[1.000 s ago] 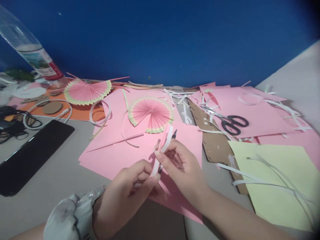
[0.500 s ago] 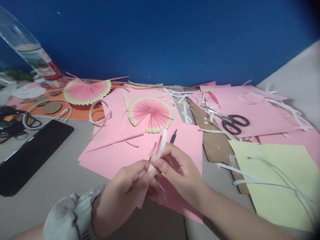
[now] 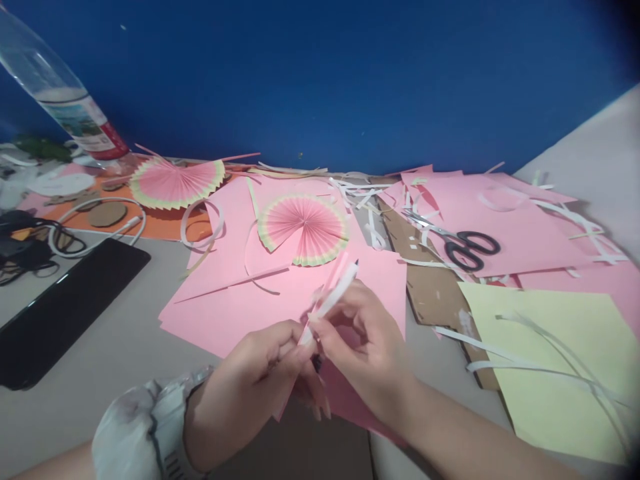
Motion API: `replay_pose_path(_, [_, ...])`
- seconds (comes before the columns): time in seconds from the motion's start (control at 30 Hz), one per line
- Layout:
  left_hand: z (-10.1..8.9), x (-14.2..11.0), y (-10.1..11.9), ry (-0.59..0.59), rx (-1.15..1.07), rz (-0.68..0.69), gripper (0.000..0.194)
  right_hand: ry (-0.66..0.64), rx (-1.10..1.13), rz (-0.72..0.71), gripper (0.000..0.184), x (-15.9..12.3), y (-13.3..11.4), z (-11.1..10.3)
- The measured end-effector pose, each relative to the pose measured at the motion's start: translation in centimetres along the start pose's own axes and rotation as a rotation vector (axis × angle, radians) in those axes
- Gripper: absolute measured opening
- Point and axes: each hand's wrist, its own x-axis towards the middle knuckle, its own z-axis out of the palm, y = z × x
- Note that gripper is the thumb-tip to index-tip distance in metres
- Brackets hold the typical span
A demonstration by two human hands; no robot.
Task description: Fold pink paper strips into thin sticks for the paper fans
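My left hand [image 3: 260, 380] and my right hand [image 3: 365, 347] meet low in the middle, both closed on a narrow folded strip of pink and white paper [image 3: 333, 293] that slants up to the right. A dark pen tip [image 3: 356, 264] pokes out past the strip's upper end, and the pen seems held in my right hand too. Beneath my hands lies a big pink sheet [image 3: 235, 307]. A finished pink pleated fan with a green rim [image 3: 303, 230] rests just beyond the strip.
Another pleated fan [image 3: 175, 181] lies at back left by a tilted plastic bottle [image 3: 65, 100]. Black-handled scissors [image 3: 457, 243] sit on pink paper to the right, with cardboard [image 3: 430, 287], a yellow-green sheet [image 3: 555, 360] and white strips. A black flat device [image 3: 60, 307] and cables lie left.
The strip has tilted further to the right and lifted a little between my fingers. My left fingers have slid along its lower end. The pen tip now shows at the strip's top.
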Motion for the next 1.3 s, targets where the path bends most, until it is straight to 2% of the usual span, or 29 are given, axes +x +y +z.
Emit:
replay_pose_path(0.13, [0.0, -0.1, -0.5, -0.04, 0.031, 0.04, 0.032, 0.031, 0.08, 0.004, 0.016, 0.1, 0.2, -0.3])
replay_pose_path(0.27, [0.0, -0.2, -0.4, -0.058, -0.061, 0.084, 0.026, -0.021, 0.116, -0.015, 0.014, 0.1, 0.2, -0.4])
replay_pose_path(0.37, [0.0, -0.1, -0.1, -0.062, -0.104, 0.048, 0.031, -0.058, 0.142, -0.012, 0.011, 0.2, 0.2, -0.3])
replay_pose_path(0.5, [0.0, 0.1, 0.1, -0.031, -0.115, 0.005, 0.034, -0.039, 0.163, -0.007, 0.009, 0.6, 0.1, -0.4])
replay_pose_path(0.67, [0.0, 0.3, -0.4, -0.025, -0.185, 0.031, 0.031, 0.001, 0.132, -0.002, 0.013, 1.0, 0.2, -0.5])
replay_pose_path(0.83, [0.1, 0.0, -0.9, -0.054, -0.269, 0.059, 0.04, 0.017, 0.14, 0.036, 0.012, 0.8, 0.4, -0.4])
replay_pose_path(1.0, [0.0, 0.0, -0.9, -0.037, -0.237, 0.062, 0.048, 0.033, 0.191, 0.097, 0.011, 0.9, 0.5, -0.2])
replay_pose_path(1.3, [-0.3, 0.1, -1.0, -0.034, -0.146, 0.054, 0.049, 0.018, 0.182, 0.164, 0.01, 0.8, 0.2, -0.3])
